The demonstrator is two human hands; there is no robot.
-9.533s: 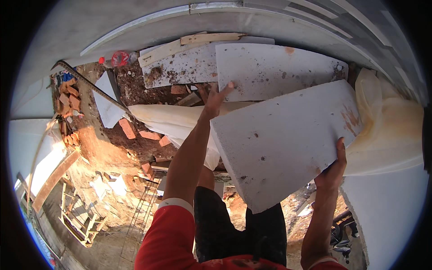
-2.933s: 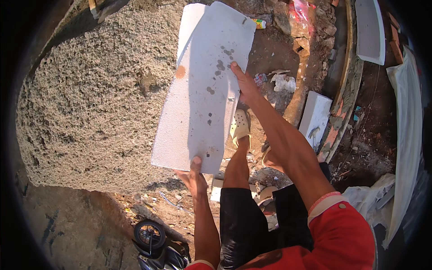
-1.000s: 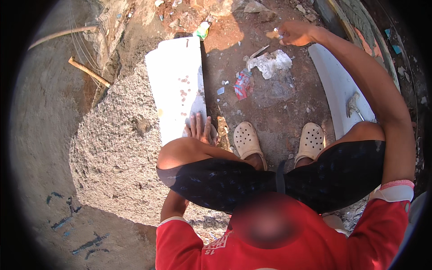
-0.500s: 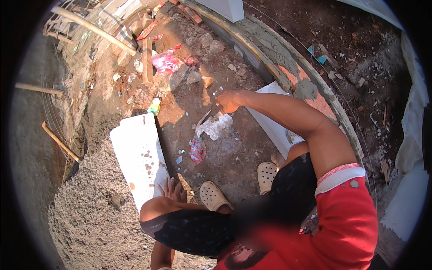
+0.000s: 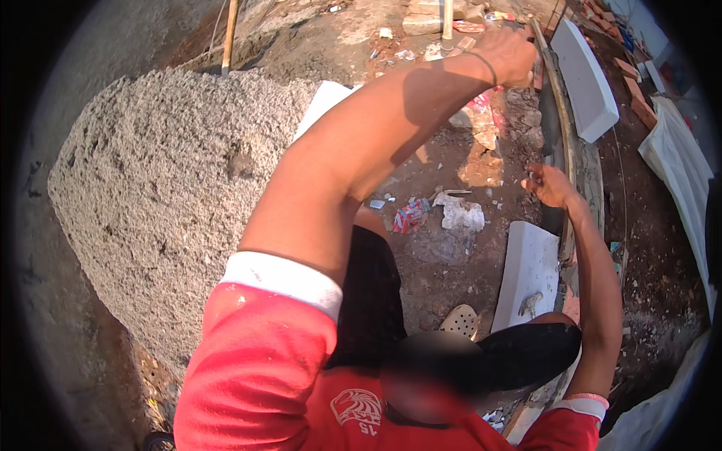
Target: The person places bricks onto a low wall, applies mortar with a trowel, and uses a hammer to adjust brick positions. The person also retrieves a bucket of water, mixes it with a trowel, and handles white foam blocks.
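Observation:
My left hand [image 5: 511, 59] is stretched far forward near the top of the long plank edging [image 5: 556, 90], its fingers curled around something I cannot make out. Lower, my right hand [image 5: 547, 184] hovers beside that edging, fingers bent and apart, with nothing visible in them. A white board [image 5: 320, 101] on the rough grey mound [image 5: 158, 180] is mostly hidden behind my left arm. A white block [image 5: 519, 263] lies below my right hand, with a metal hammer [image 5: 530, 304] on it.
Another white block [image 5: 583, 83] stands right of the edging, near bricks [image 5: 639, 105] and pale sheeting [image 5: 677, 173]. Crumpled rubbish [image 5: 462, 214] lies on the dirt. Wooden poles [image 5: 229, 37] rise at the top. My knees and a sandal [image 5: 459, 321] are below.
My left hand has left the white board on the left and now reaches far forward. My right hand has moved to the edging. The view has swung round.

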